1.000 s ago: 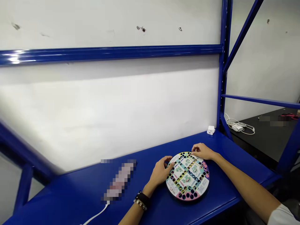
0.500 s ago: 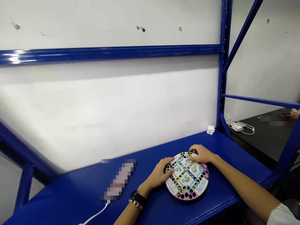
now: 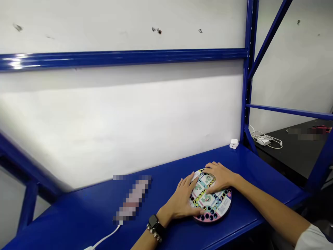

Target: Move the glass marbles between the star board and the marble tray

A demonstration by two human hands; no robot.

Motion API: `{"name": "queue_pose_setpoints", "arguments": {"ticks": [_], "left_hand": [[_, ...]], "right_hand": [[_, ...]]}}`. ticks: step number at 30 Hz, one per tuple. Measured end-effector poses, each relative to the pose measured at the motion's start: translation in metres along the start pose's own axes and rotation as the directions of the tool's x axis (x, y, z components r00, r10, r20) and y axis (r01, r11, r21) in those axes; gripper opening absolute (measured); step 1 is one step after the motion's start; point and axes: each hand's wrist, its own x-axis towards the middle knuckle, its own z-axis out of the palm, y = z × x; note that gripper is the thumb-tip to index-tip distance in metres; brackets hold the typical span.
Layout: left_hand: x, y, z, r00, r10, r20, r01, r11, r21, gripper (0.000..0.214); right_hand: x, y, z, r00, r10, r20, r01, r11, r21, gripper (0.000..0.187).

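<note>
1. 2 hands on 1 round game board, approx 5 o'clock in view, lying flat on blue steel bench.
2. L hand at board's 9 o'clock, R hand at 12: fingers open, laid on top, no grip; prob. steadying it.
3. 1 watch on L wrist.
4. 1 white plug at board's 1 o'clock; 1 blurred item at 9, unclear what.

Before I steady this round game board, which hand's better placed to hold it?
Probably your right hand: it lies across the far side of the board, while your left hand sits mostly off its left edge.
</note>
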Motion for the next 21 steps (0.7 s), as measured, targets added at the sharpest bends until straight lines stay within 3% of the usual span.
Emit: {"name": "queue_pose_setpoints", "arguments": {"ticks": [3, 8, 12, 15, 21], "left_hand": [[0.001, 0.002, -0.001, 1.0, 0.0, -0.004, 0.0, 1.0, 0.021, 0.121], [0.002, 0.001, 0.001, 0.999, 0.007, -0.044, -0.009, 0.999, -0.038, 0.116], [0.002, -0.001, 0.001, 0.992, -0.05, -0.112, 0.04, 0.995, -0.094, 0.083], [0.002, -0.001, -0.001, 0.984, -0.109, -0.144, 0.094, 0.99, -0.107, 0.072], [0.002, 0.004, -0.004, 0.974, -0.158, -0.164, 0.14, 0.983, -0.119, 0.06]], "right_hand": [[0.0, -0.006, 0.005, 0.997, -0.038, 0.06, 0.037, 0.999, 0.017, 0.099], [0.003, -0.004, 0.01, 0.997, 0.015, 0.078, -0.021, 0.997, 0.079, 0.099], [0.006, 0.006, 0.008, 0.996, 0.089, 0.014, -0.09, 0.984, 0.152, 0.077], [0.006, 0.014, 0.006, 0.991, 0.134, -0.028, -0.127, 0.975, 0.184, 0.06], [0.005, 0.024, 0.006, 0.986, 0.163, -0.041, -0.153, 0.97, 0.191, 0.055]]}}
